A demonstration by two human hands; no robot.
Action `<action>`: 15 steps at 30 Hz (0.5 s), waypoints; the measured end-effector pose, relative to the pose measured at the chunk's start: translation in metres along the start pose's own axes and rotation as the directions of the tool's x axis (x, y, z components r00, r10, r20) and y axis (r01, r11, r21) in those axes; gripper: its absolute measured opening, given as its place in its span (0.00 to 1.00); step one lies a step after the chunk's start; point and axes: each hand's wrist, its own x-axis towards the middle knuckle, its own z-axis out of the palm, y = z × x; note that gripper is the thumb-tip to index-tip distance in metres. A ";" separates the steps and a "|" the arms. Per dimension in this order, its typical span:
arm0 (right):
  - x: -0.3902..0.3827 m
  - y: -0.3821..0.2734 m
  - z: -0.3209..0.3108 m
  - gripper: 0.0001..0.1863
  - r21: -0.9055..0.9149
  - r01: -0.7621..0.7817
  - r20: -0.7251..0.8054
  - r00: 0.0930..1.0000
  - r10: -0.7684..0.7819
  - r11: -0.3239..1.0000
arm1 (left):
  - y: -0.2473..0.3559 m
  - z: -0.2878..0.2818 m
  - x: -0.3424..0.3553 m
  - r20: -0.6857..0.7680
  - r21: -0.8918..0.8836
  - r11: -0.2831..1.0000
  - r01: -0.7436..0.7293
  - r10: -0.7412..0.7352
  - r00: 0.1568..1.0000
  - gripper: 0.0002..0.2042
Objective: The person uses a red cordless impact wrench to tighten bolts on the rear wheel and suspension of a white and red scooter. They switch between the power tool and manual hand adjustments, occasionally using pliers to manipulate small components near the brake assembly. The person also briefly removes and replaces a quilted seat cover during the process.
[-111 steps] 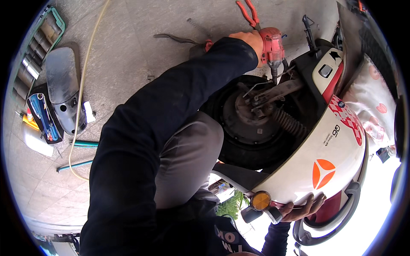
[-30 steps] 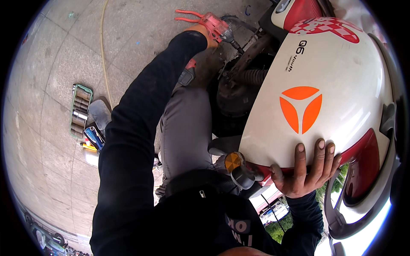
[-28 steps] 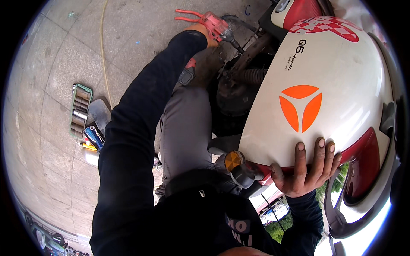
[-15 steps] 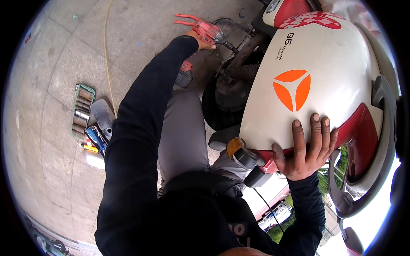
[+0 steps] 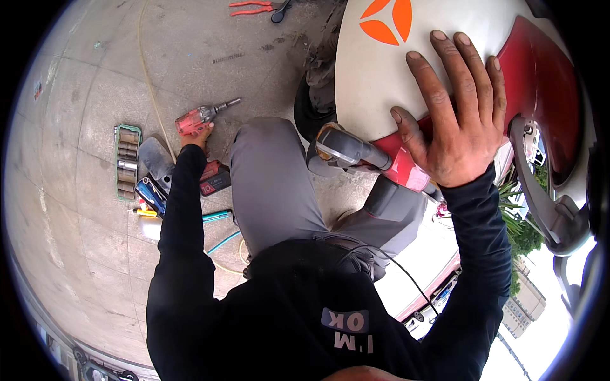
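One tool had just changed place: the red cordless impact driver (image 5: 204,120), which half a second earlier was held up against the dark underside of the scooter, now lay on the concrete floor (image 5: 89,254), its bit pointing right toward the wheel. The left hand (image 5: 197,134) had swung down with it and sat at the driver's grip, fingers apparently curled about the handle, though the hand was small in view and I could not tell how firmly they closed. By my reading, the driving at the wheel was over for the moment and the tool was being set down or let rest beside the kit.

Just left of the driver stood a green socket tray (image 5: 127,162), with a dark flat part (image 5: 155,162) and a blue tool case (image 5: 151,193) close under the forearm. A yellowish hose (image 5: 149,82) ran past them, and red pliers (image 5: 253,7) lay well apart at the top.

The right hand (image 5: 457,120) was spread wide, fingers flat on the scooter's white and red body panel (image 5: 381,70), bracing it, nearer than a moment before.
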 end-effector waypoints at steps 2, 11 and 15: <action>-0.006 0.002 0.002 0.27 0.002 0.013 -0.047 0.999 -0.013 1.000 | -0.005 0.014 -0.040 0.062 -0.073 0.987 0.144 -0.140 0.988 0.29; -0.079 0.013 -0.004 0.27 0.442 0.100 -0.317 0.947 0.051 0.891 | -0.077 0.028 -0.065 -0.239 0.295 0.946 -0.137 0.212 0.948 0.29; -0.163 0.011 -0.045 0.29 0.558 0.181 -0.167 0.980 -0.104 0.810 | -0.080 -0.022 -0.073 -0.364 0.528 0.846 0.077 0.143 0.920 0.30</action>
